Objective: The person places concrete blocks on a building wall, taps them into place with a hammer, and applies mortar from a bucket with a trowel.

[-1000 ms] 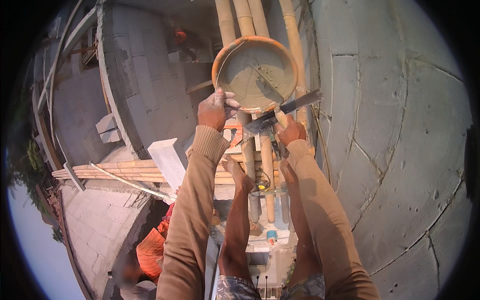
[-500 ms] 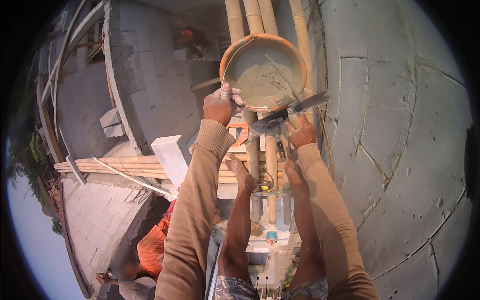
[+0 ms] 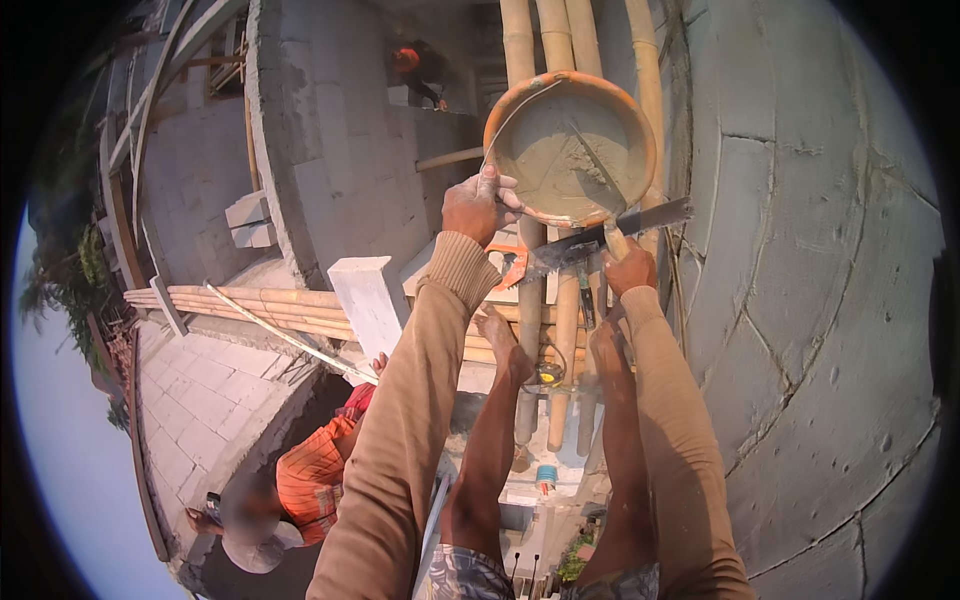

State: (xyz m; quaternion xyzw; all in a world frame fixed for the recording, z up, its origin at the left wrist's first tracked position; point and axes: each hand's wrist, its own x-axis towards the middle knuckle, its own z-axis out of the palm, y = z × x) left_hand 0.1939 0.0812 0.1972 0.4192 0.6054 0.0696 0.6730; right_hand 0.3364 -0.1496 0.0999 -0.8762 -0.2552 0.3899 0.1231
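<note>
An orange bucket (image 3: 652, 150) of wet grey mortar (image 3: 545, 170) rests on bamboo poles at the top centre. My left hand (image 3: 480, 207) is closed at its near-left rim, where the thin wire handle (image 3: 512, 118) comes down; thumb and fingers pinch there. My right hand (image 3: 630, 270) is wrapped round the wooden handle of a trowel (image 3: 615, 240). The trowel's narrow blade reaches over the rim into the mortar. Just below the bucket lies a handsaw (image 3: 570, 252), its dark blade running behind the trowel handle and its orange grip to the left.
Bamboo poles (image 3: 557, 400) run under the bucket and between my bare feet, with a tape measure (image 3: 549, 374) on them. A grey block wall (image 3: 800, 300) rises close on the right. Lower left is a co-worker in an orange shirt (image 3: 310, 480); a pale block (image 3: 368, 300) stands nearby.
The whole view has shifted, so the bucket and poles appear further right. The trowel handle stands more upright against the rim. More of the co-worker at lower left shows.
</note>
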